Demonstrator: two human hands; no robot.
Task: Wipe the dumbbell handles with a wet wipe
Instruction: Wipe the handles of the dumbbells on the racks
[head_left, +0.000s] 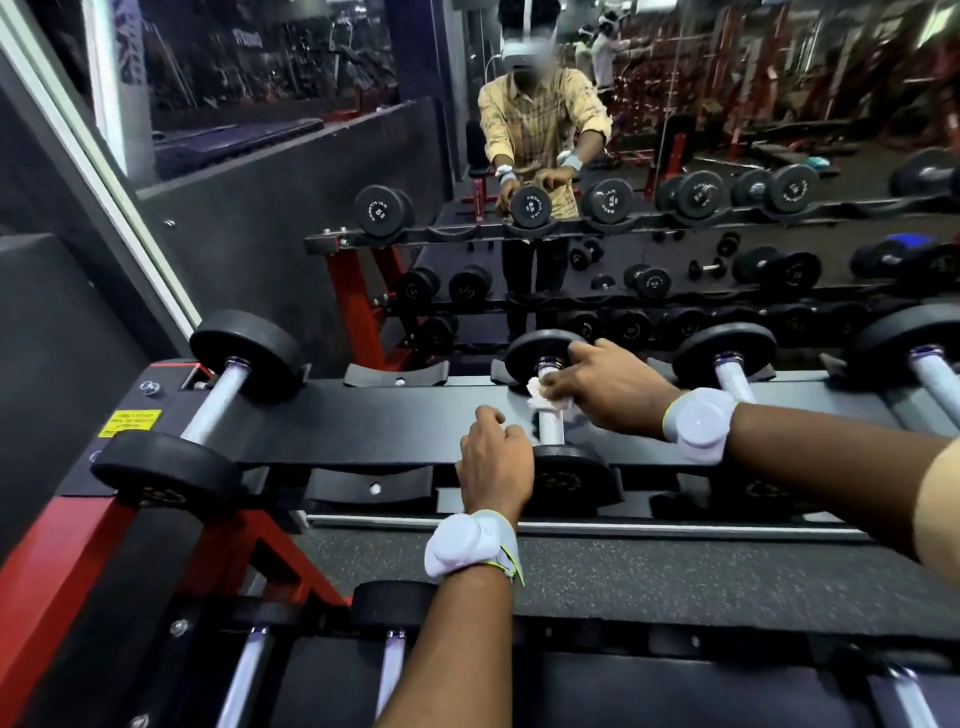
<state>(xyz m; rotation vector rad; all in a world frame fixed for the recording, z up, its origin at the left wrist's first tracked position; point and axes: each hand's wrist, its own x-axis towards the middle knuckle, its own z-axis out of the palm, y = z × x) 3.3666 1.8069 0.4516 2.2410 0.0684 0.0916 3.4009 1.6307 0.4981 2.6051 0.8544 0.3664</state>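
Mirrored gym wall (727, 130) was seen behind the black-and-red rack (363, 410), on whose top tier the dumbbell (571, 480) was laid. Its near head was steadied by the left hand (496, 462), fingers curled against it. The wet wipe (540, 396) was pinched round the handle (549, 430) by the right hand (613, 387). The wipe would best be wrapped fully and drawn end to end, rolling being prevented.

I had bare shelf (374, 410) free left of the handle (549, 432), far plate (527, 353) and near plate (571, 480) walling its ends.
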